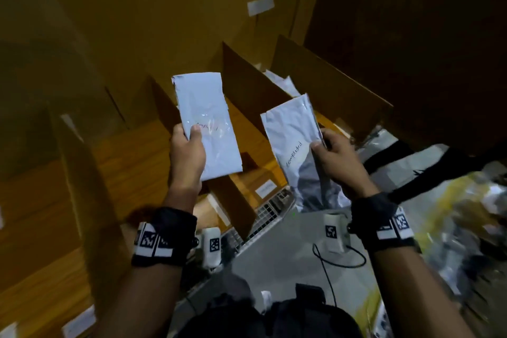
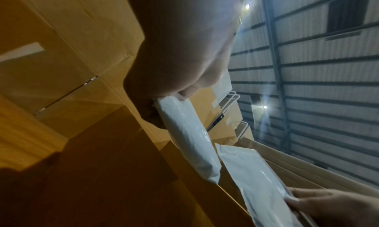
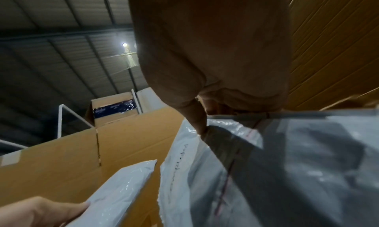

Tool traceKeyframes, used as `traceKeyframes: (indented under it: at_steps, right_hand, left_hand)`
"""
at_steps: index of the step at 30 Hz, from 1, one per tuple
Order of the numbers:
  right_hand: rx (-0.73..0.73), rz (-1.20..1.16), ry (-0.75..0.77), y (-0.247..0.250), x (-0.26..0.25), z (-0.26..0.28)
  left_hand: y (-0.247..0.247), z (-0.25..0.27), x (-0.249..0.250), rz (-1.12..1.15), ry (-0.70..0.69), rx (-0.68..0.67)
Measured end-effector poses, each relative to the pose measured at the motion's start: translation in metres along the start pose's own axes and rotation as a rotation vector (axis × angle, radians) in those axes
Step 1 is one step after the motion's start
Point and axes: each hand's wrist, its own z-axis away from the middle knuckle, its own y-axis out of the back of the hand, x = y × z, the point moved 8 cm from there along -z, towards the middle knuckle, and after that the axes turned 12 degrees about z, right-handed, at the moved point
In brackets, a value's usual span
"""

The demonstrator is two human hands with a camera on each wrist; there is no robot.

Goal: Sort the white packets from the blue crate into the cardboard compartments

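1. Head view: our left hand (image 1: 186,156) grips one white packet (image 1: 207,123) by its lower part, thumb curled over the front, holding it above the cardboard compartments (image 1: 247,85). Our right hand (image 1: 336,158) pinches a second packet (image 1: 295,143) at its edge, held over the divider (image 1: 326,82) to the right. More packets (image 1: 279,82) already lie in the far compartment. The blue crate is not clearly in view.
2. Left wrist view: the fingers (image 2: 184,92) clamp the packet's end, and the rest of it hangs free towards the cardboard below.
3. Right wrist view: the thumb (image 3: 197,117) presses the second packet (image 3: 205,173), whose slick film hangs limp.
4. We judge that the edge pinch could let the glossy packet slide out, and with two packets up at once either could drop into the wrong compartment.
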Motion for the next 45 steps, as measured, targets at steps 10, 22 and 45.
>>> traceKeyframes:
  at_steps: [10,22,45]
  right_hand:
    - [-0.366,0.207,0.174,-0.132,-0.065,-0.184]
    - [-0.712,0.717,0.565,-0.336,-0.084,-0.321]
    - [-0.672,0.915,0.598,-0.404,0.000,-0.269]
  left_hand:
    - [0.010,-0.075,0.012,-0.145,-0.062,0.235]
    - [0.030,-0.140,0.005,-0.114,0.042,0.442]
    - [0.033,-0.136,0.005,-0.035,0.009,0.468]
